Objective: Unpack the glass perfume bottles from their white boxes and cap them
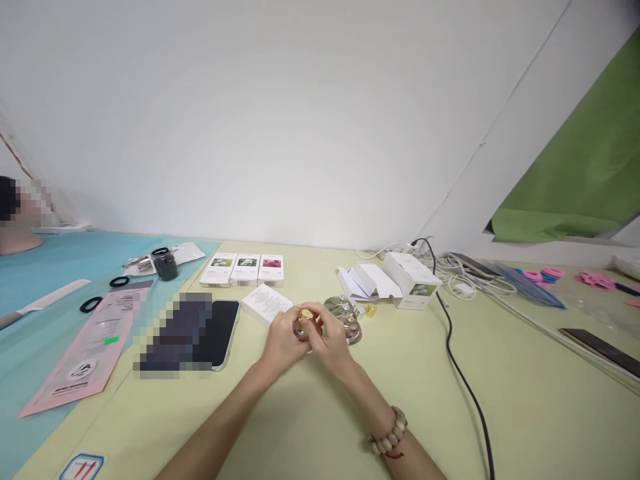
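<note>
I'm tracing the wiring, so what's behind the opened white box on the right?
Part of a black cable and some white cables show beyond the white box; whatever lies directly behind it is covered.

Workroom or small workshop by look (home or office, can't tell). Yellow-green worktop (410,393) under left hand (284,335) and right hand (330,340). Beyond grip: plain white wall (310,127), row of small printed boxes (247,270). Right of grip: tangled white cables (453,273). Left of grip: blue sheet (35,290), pink-edged packet (95,350), dark jar (165,265). Nearer than grip, far left: red-marked tabletop label (83,468).
</note>
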Motion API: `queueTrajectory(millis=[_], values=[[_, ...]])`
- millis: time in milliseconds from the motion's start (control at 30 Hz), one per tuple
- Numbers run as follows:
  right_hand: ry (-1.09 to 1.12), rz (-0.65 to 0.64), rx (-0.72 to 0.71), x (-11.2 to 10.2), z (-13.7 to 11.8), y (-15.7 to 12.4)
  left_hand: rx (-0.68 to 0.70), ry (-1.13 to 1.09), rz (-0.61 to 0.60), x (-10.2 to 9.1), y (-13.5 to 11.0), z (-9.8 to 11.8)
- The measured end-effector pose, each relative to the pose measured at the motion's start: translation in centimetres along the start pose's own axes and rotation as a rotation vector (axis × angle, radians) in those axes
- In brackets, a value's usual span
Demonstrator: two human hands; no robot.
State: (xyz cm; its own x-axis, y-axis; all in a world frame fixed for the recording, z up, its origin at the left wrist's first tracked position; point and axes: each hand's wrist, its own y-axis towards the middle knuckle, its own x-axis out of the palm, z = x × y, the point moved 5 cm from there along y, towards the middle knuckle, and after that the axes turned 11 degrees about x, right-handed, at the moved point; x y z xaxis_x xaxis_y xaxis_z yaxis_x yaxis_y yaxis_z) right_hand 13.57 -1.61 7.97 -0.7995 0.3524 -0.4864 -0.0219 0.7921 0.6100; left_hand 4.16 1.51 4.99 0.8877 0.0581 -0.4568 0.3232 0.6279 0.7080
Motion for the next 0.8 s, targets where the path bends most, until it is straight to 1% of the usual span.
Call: queueTrajectory(millis=[67, 167, 300, 433, 633, 800], values=[[0.003, 0.021, -0.019, -0.15, -0.12, 0.01, -0.020, -0.110, -0.002, 0.17, -0.03, 0.20], [0.023, 0.014, -0.035, -0.09, -0.24, 0.09, -0.044, -0.259, -0.040, 0.45, 0.03, 0.21], [0.076, -0.004, -0.011, 0.24, -0.05, 0.17, -0.033, -0.346, -0.111, 0.49, 0.25, 0.02], [0.085, 0.001, 0.043, 0.45, 0.48, 0.10, -0.022, -0.383, -0.123, 0.38, 0.36, -0.07], [0.135, 0.023, 0.104, 0.46, 0.62, -0.04, -0.055, -0.403, -0.137, 0.00, 0.31, 0.41], [0.190, 0.032, 0.146, 0.62, 0.63, -0.21, -0.080, -0.319, -0.161, -0.26, 0.26, 0.35]])
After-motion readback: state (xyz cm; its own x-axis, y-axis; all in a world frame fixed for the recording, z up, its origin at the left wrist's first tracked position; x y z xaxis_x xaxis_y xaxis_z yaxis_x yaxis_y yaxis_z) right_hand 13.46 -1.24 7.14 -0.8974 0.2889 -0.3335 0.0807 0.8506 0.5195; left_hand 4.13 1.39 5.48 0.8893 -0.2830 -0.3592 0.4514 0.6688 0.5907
